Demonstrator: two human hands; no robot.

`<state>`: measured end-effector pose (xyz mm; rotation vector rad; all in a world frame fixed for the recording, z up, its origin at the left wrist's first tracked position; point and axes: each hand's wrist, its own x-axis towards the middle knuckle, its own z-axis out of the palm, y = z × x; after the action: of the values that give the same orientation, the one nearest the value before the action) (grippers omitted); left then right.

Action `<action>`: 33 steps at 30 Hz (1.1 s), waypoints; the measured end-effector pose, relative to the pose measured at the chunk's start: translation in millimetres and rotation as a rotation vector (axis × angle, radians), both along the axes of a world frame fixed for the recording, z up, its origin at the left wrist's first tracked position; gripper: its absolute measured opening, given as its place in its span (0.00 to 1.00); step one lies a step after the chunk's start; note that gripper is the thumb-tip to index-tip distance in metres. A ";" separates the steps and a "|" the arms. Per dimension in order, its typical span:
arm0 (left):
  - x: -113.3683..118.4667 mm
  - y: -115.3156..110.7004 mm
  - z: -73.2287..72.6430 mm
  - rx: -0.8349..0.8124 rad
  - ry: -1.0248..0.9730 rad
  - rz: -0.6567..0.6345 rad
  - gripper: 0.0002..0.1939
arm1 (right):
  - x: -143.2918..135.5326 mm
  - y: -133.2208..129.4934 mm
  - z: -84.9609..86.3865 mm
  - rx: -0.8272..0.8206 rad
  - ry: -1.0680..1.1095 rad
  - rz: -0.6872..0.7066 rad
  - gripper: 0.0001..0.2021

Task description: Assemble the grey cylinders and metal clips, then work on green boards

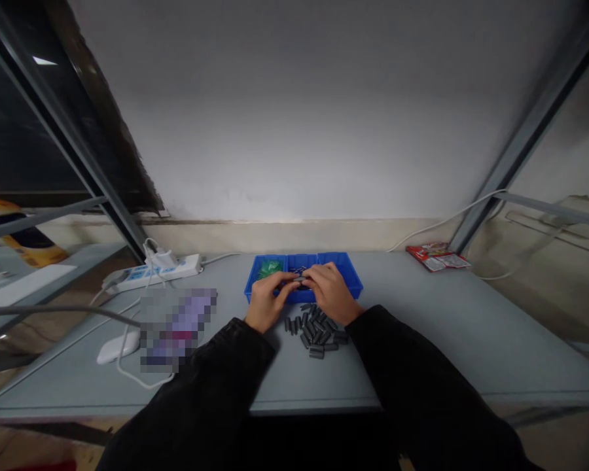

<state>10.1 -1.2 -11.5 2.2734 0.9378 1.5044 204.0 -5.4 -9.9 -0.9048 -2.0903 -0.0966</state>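
My left hand point(269, 299) and my right hand point(332, 292) meet over the front of the blue bins, fingertips closed from both sides on a small dark grey piece point(300, 279). It looks like the grey pieces point(319, 330) heaped on the table just below my hands. Of the three joined blue bins point(252, 288), the left one holds green items point(269, 267). Small metal parts point(297, 269) show in the middle bin, partly covered by my fingers. My right hand hides part of the right bin point(343, 265).
A power strip point(189, 265) with a plugged-in white charger point(161, 260) lies at the back left. Nearer are a blurred-out purple phone-like object point(191, 320), a white rounded case point(118, 347) and loose cables. A red packet point(436, 256) lies back right, beside a metal post point(500, 163).
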 end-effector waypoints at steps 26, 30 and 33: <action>0.7 -0.5 0.3 0.004 0.009 0.002 0.08 | -3.0 -4.4 0.6 -0.007 0.048 0.013 0.06; 1.1 -1.6 1.1 0.000 0.006 -0.014 0.08 | -2.6 -3.0 1.0 -0.005 0.023 0.029 0.09; 0.9 -1.2 0.5 -0.012 0.001 0.004 0.08 | -2.6 -3.7 1.2 -0.014 0.027 0.044 0.07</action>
<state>11.1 -2.4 -11.0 2.2654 0.9488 1.4959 201.4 -9.1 -8.7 -0.8629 -2.0867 -0.0466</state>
